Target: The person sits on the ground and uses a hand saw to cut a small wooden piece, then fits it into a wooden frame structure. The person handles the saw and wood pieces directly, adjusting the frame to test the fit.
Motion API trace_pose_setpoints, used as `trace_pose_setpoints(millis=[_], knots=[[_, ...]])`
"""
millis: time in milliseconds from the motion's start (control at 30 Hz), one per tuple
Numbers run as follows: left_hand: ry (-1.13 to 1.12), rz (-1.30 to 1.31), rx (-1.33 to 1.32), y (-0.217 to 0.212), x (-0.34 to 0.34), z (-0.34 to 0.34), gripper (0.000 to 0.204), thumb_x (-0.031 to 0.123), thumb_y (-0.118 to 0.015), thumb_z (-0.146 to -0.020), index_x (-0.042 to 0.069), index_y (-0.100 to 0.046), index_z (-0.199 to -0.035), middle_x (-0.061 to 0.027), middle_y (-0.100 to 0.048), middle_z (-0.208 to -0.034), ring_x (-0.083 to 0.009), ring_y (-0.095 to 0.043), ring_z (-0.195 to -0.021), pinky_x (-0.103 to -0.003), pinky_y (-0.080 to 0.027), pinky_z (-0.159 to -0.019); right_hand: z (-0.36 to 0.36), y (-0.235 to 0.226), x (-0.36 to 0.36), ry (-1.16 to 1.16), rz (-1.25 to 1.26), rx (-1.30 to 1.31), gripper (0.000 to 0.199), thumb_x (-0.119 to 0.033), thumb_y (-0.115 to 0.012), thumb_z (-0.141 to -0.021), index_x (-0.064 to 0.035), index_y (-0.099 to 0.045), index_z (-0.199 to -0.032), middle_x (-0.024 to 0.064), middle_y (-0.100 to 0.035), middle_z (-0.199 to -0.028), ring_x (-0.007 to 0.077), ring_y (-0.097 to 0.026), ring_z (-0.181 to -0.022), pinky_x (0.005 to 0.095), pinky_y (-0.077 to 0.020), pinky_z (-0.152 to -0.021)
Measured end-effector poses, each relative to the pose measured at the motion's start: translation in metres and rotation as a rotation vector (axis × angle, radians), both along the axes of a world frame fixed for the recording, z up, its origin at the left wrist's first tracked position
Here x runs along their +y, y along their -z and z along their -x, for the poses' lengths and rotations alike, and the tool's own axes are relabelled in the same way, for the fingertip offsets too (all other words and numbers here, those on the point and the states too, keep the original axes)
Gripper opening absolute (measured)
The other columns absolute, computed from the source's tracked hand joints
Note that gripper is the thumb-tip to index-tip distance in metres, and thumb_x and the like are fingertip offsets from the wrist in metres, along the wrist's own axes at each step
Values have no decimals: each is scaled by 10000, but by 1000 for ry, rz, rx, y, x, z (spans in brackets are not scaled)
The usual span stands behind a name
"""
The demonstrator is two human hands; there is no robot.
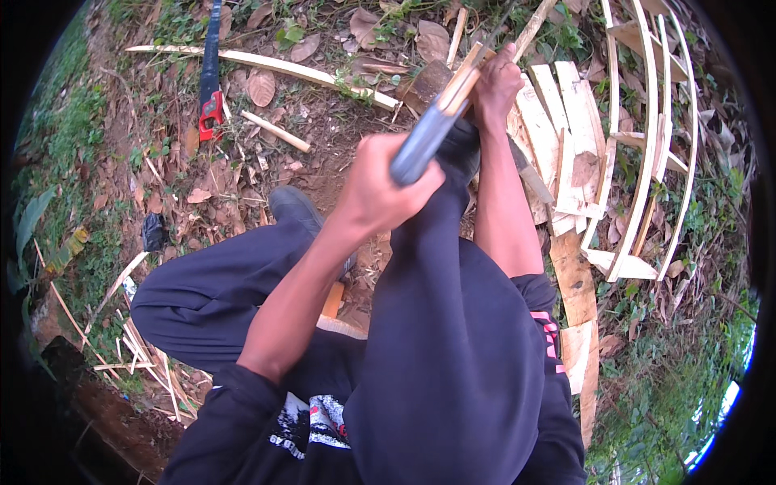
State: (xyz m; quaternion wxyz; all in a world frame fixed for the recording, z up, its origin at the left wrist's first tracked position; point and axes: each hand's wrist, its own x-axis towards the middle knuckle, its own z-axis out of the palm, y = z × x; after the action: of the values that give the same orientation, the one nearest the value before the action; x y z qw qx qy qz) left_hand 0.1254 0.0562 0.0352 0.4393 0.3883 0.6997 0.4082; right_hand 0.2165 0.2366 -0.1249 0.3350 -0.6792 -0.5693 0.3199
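Note:
My left hand (378, 190) is closed around the grey handle of a cutting tool (420, 141), raised above my knee. The tool points up and to the right toward a pale wooden strip (462, 74). My right hand (496, 82) grips that strip and holds it on a dark wooden block (423, 83) on the ground. A thin stick (533, 28) runs on past my right hand. The tool's blade is mostly hidden against the strip. My dark trouser legs fill the middle of the view.
A hand saw with a red handle (210, 109) lies on the leafy ground at the upper left, beside a long bent strip (267, 65) and a short stick (276, 132). Flat wooden slats (566, 137) and a curved slatted frame (647, 137) lie at the right. Thin strips (137, 347) are scattered at the lower left.

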Motion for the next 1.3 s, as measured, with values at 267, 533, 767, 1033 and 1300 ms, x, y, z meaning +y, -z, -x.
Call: trace_pose_setpoints(millis=[267,533,767,1033,1300], knots=[[6,-40,60,-6,-11,-3,149,104,-652,-767,-5,-587,-689,-16,-512,-529,-69,-522,-501,-278,-407,-478,0,-3,-6,-19,-125,11,775,-430,-244,-1034,75,-520,-514,274,-536,-499,418,-576,-479,539,-445,-543],[54,-3,5,0,-22,0,166,72,-604,-759,-38,-660,-869,-31,-562,-582,-76,-581,-568,-271,-466,-559,-6,-11,-4,-67,69,46,759,-418,-257,-1035,82,-554,-546,294,-576,-561,445,-616,-569,552,-462,-608],[72,-62,-133,-7,-62,0,101,34,-619,-746,9,-587,-653,-28,-572,-559,-83,-579,-532,-266,-457,-530,-7,-13,3,-38,44,-36,757,-417,-248,-1034,117,-603,-632,338,-587,-625,503,-618,-649,568,-464,-645],[41,6,-142,-14,-61,-5,191,49,-614,-731,-44,-693,-878,-40,-613,-622,-79,-607,-605,-238,-484,-601,-5,-3,11,7,-39,-111,780,-421,-249,-1032,92,-583,-550,273,-582,-552,440,-608,-536,544,-460,-526],[21,-22,-74,20,-13,-5,178,93,-642,-757,-5,-557,-635,-20,-511,-525,-64,-496,-503,-284,-414,-491,-5,-2,-3,-4,15,-64,799,-454,-235,-1034,85,-587,-561,306,-564,-543,468,-612,-569,569,-454,-607]])
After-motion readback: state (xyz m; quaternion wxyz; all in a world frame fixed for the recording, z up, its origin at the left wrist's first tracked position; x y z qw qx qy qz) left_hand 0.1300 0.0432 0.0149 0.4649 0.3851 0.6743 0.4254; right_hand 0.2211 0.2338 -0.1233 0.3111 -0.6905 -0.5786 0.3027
